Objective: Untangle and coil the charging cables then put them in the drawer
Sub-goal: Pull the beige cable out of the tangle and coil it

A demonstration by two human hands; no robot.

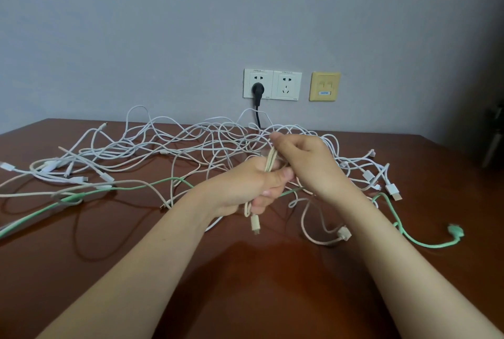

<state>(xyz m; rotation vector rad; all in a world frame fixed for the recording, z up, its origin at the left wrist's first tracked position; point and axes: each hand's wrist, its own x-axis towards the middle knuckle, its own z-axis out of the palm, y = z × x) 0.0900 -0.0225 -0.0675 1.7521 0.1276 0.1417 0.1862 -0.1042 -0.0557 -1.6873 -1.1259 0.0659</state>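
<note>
Left grip [245, 187] curled round folded beige cable [270, 161]; right grip [302, 158] pinches its top. White cables [191, 142] tangled on brown bench [245, 270] below wall socket [286, 85].

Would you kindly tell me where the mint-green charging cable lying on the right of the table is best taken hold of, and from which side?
Pinch the mint-green charging cable at its stiff green plug, coming from above on the right. That end lies alone on the brown wooden table. Further left the cable runs in among the tangle of white cables, where a pull would likely snag.
</note>
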